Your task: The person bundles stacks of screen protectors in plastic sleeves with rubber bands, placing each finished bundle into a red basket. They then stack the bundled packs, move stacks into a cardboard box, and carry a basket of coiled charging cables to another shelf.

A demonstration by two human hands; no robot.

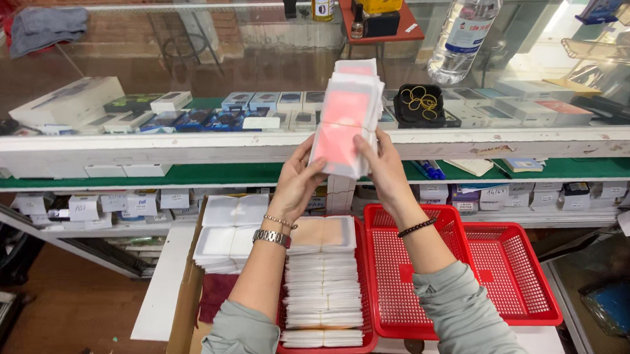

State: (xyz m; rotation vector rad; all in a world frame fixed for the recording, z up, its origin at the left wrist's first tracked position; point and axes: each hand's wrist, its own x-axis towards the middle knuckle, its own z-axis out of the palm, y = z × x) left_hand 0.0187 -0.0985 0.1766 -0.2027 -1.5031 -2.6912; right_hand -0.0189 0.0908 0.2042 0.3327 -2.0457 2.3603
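Both my hands hold up a thick stack of flat clear packets with pink inserts point(347, 110), bound by a rubber band, in front of the glass counter. My left hand point(299, 180) grips the stack's lower left edge; a metal watch and a thin bracelet sit on that wrist. My right hand point(384, 166) grips its lower right edge, with a dark bead bracelet on the wrist. Below my left arm a red basket point(368, 339) holds rows of similar white packets point(323, 292).
Two more red baskets point(403, 282) point(518, 281) stand to the right, with nothing in them. A cardboard box with white packets point(229, 233) sits to the left. The glass counter point(475, 146) carries small boxes, a black tray of rubber bands point(421, 102) and a water bottle point(465, 34).
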